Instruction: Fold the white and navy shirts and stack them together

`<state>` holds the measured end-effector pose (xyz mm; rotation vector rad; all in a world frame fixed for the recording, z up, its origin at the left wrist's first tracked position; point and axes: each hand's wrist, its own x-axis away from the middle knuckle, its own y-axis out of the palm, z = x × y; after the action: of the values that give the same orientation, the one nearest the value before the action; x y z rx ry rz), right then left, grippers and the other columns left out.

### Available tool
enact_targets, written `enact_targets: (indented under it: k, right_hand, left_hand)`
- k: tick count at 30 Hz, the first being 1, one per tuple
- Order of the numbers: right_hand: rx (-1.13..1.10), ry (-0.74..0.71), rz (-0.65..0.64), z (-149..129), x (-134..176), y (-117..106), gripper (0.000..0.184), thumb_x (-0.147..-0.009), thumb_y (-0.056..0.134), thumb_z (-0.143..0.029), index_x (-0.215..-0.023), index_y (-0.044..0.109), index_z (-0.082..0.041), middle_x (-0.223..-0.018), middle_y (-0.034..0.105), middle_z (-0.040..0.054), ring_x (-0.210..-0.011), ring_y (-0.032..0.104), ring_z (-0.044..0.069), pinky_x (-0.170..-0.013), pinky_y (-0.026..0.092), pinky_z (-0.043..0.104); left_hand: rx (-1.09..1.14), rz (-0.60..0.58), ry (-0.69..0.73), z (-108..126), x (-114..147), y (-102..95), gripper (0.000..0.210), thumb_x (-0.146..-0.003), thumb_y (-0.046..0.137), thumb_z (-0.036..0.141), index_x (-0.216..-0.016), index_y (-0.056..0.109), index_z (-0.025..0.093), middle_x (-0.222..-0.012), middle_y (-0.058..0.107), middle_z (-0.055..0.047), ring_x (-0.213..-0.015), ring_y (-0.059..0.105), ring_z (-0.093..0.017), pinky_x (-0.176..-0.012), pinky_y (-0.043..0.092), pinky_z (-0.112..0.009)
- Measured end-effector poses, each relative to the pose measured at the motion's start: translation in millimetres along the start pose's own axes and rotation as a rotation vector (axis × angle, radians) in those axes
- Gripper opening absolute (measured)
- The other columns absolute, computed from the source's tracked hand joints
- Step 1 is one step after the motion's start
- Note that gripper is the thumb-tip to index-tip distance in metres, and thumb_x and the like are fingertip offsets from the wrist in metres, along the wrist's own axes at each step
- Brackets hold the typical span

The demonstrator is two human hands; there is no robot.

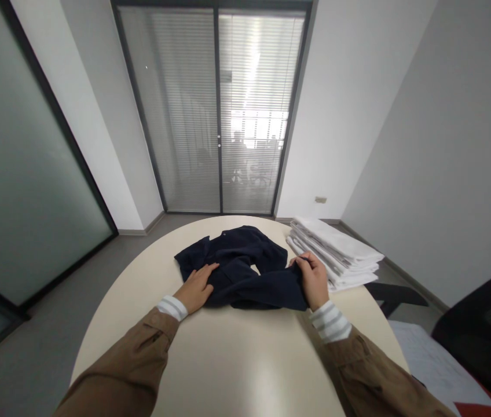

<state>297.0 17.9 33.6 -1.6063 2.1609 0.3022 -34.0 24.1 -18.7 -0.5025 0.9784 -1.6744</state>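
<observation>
A dark navy garment [237,272], crumpled and partly spread, lies on the round cream table [237,359]. Its exact kind is hard to tell; a small button-like spot shows at its far edge. My left hand [197,288] rests flat on its left part, fingers stretched out. At the right end, my right hand [312,279] pinches the fabric and raises that end a little. A small gap in the cloth, left of my right hand, shows the tabletop.
A stack of folded white cloths [336,249] stands at the table's right edge, close to my right hand. Beyond the table is a glass door with blinds [219,116]. A black chair [484,324] and a white bag-like item [432,359] are at lower right.
</observation>
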Motion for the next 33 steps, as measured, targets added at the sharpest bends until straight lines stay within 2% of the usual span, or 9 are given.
enact_targets:
  k: [3, 6, 9, 11, 14, 17, 20, 27, 33]
  right_hand:
    - [0.019, 0.042, -0.175, 2.0, -0.1, -3.9, 0.025, -0.084, 0.061, -0.037, -0.065, 0.06, -0.021, -0.065, 0.063, 0.0004, -0.068, 0.058, 0.018, -0.073, 0.046, 0.031]
    - [-0.154, 0.197, -0.529, -2.2, 11.1, -2.1, 0.029, -0.084, 0.065, -0.046, -0.074, 0.066, -0.019, -0.076, 0.07, 0.0033, -0.071, 0.064, 0.019, -0.073, 0.05, 0.031]
    - [-0.338, 0.487, -0.99, -10.2, 25.9, 3.3, 0.053, -0.087, 0.053, -0.064, -0.089, 0.071, -0.014, -0.085, 0.074, 0.0107, -0.076, 0.07, 0.023, -0.074, 0.055, 0.035]
    - [-0.347, 0.581, -1.113, -11.2, 30.5, 7.8, 0.072, -0.089, 0.037, -0.074, -0.084, 0.072, -0.011, -0.09, 0.074, 0.0158, -0.075, 0.072, 0.024, -0.067, 0.055, 0.034]
    - [-0.134, 0.468, -0.92, -0.5, 25.8, 12.4, 0.068, -0.087, 0.041, -0.074, -0.089, 0.071, -0.013, -0.095, 0.071, 0.0141, -0.071, 0.07, 0.022, -0.051, 0.048, 0.027]
    - [0.275, 0.141, -0.69, 17.4, 16.6, 11.8, 0.045, -0.082, 0.063, -0.056, -0.104, 0.071, -0.017, -0.093, 0.067, 0.0095, -0.077, 0.065, 0.021, -0.061, 0.049, 0.029]
    - [0.524, -0.084, -0.745, 27.9, 15.0, 10.0, 0.027, -0.078, 0.069, -0.038, -0.094, 0.073, -0.017, -0.094, 0.064, 0.0092, -0.082, 0.06, 0.02, -0.074, 0.048, 0.033]
    - [0.63, -0.02, -0.798, 15.5, 19.8, 11.8, 0.012, -0.074, 0.061, -0.023, -0.065, 0.055, -0.02, -0.064, 0.057, -0.0006, -0.062, 0.05, 0.015, -0.061, 0.036, 0.028]
    - [0.206, 0.029, -0.204, 14.0, -5.6, -13.6, 0.021, -0.079, 0.055, -0.031, -0.063, 0.045, -0.023, -0.09, 0.072, 0.0063, -0.084, 0.062, 0.022, -0.079, 0.044, 0.035]
  left_hand:
    - [-0.005, -0.011, 0.179, 17.8, 6.1, -7.2, 0.054, -0.096, 0.047, 0.037, -0.149, 0.042, 0.026, -0.157, 0.038, -0.01, -0.146, 0.031, -0.03, -0.12, 0.015, -0.061]
    - [-0.054, -0.095, 0.381, 30.2, 9.8, -8.6, 0.06, -0.086, 0.066, 0.045, -0.142, 0.052, 0.03, -0.157, 0.038, -0.008, -0.146, 0.031, -0.032, -0.121, 0.013, -0.058]
    - [-0.1, -0.152, 0.382, 30.2, 8.7, -3.9, 0.054, -0.085, 0.069, 0.038, -0.138, 0.057, 0.032, -0.155, 0.041, -0.007, -0.144, 0.035, -0.033, -0.119, 0.019, -0.059]
    - [-0.122, -0.148, 0.354, 25.4, 6.7, -0.7, 0.05, -0.088, 0.064, 0.03, -0.138, 0.056, 0.033, -0.155, 0.042, -0.007, -0.142, 0.038, -0.031, -0.118, 0.022, -0.059]
    - [-0.143, -0.126, 0.354, 19.1, 4.6, 1.1, 0.044, -0.09, 0.059, 0.022, -0.134, 0.06, 0.032, -0.153, 0.045, -0.007, -0.139, 0.043, -0.029, -0.117, 0.028, -0.057]
    - [-0.132, -0.115, 0.378, 18.9, 4.7, 0.9, 0.041, -0.089, 0.059, 0.02, -0.129, 0.062, 0.029, -0.148, 0.049, -0.007, -0.134, 0.048, -0.028, -0.115, 0.034, -0.053]
    - [-0.092, -0.07, 0.373, 21.7, 5.9, 1.4, 0.039, -0.088, 0.061, 0.022, -0.127, 0.061, 0.025, -0.14, 0.053, -0.008, -0.127, 0.053, -0.026, -0.111, 0.041, -0.045]
    - [-0.117, -0.064, 0.296, 14.0, 5.5, 3.5, 0.059, -0.091, 0.062, 0.031, -0.146, 0.044, 0.026, -0.147, 0.046, -0.011, -0.132, 0.049, -0.028, -0.114, 0.038, -0.046]
    - [-0.176, -0.094, 0.284, 6.5, 3.1, 1.4, 0.051, -0.095, 0.055, 0.027, -0.145, 0.047, 0.032, -0.152, 0.044, -0.007, -0.136, 0.047, -0.026, -0.115, 0.036, -0.047]
